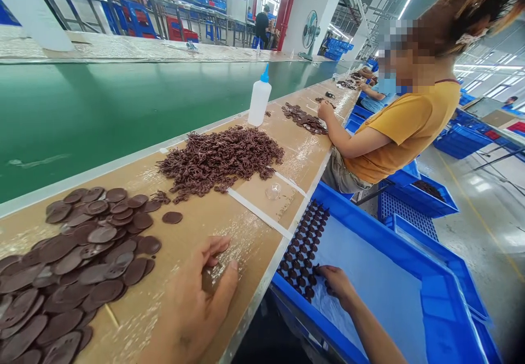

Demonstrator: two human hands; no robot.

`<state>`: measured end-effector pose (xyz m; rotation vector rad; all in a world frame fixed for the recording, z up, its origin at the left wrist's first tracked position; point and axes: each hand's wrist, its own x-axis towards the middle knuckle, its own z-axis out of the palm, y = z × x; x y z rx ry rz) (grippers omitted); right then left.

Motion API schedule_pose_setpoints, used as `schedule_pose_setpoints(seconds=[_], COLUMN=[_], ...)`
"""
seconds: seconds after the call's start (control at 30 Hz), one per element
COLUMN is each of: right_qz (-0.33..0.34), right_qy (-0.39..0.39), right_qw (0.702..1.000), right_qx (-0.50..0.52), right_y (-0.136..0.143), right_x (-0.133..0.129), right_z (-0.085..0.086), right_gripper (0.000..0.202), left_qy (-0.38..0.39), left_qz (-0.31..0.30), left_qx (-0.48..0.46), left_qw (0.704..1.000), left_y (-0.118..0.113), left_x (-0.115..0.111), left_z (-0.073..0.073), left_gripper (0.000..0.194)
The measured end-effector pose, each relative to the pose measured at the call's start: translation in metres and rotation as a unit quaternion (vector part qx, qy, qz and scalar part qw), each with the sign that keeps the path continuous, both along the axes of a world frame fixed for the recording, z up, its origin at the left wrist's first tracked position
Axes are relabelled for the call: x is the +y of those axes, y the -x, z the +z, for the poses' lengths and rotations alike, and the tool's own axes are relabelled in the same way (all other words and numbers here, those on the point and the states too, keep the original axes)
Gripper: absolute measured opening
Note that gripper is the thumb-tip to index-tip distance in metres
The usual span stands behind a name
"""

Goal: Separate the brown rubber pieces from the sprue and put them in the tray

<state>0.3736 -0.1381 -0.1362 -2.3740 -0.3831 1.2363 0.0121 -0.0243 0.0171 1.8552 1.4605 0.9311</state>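
Observation:
My left hand (194,298) rests over the brown table board, thumb apart from loosely curled fingers, with nothing in it. Left of it lies a heap of flat, dark brown oval discs (94,254), and one disc (172,218) sits apart. Beyond them spreads a pile of small curly brown pieces (221,159). My right hand (339,286) reaches into a blue crate (445,304), fingers pinched on a small dark brown piece (316,269) beside rows of similar pieces (301,246) standing on a pale liner. Its fingers partly cover that piece.
A white squeeze bottle (259,101) with a blue cap stands behind the pile. A small clear dish (273,191) and a thin wooden stick (111,316) lie on the board. A green conveyor belt (123,117) runs alongside. A co-worker in yellow (410,128) sits further along.

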Motion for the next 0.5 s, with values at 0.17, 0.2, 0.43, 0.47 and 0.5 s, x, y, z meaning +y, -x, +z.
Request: schedule_pose_setpoints(seconds=[0.17, 0.2, 0.43, 0.47, 0.5], right_qz=[-0.001, -0.002, 0.003, 0.004, 0.004], right_qy=[0.003, 0.003, 0.005, 0.005, 0.004], right_qw=[1.000, 1.000, 1.000, 1.000, 1.000], right_qx=[-0.004, -0.004, -0.001, -0.001, 0.000], right_y=[0.0003, 0.0007, 0.0036, 0.0038, 0.0038], right_x=[-0.0010, -0.0011, 0.0005, 0.0008, 0.0009], right_z=[-0.0033, -0.0032, 0.0011, 0.0015, 0.0017], right_gripper=[0.024, 0.024, 0.025, 0.025, 0.025], left_qy=[-0.006, -0.006, 0.026, 0.023, 0.019], left_qz=[-0.014, -0.014, -0.004, -0.007, -0.009], left_qx=[0.010, 0.008, -0.003, -0.004, -0.005], left_qw=[1.000, 1.000, 1.000, 1.000, 1.000], left_y=[0.0024, 0.0021, -0.0022, -0.0021, -0.0018], left_x=[-0.0016, -0.0019, -0.0029, -0.0028, -0.0026], left_z=[-0.0020, -0.0018, 0.0022, 0.0019, 0.0013], left_gripper=[0.037, 0.037, 0.037, 0.037, 0.036])
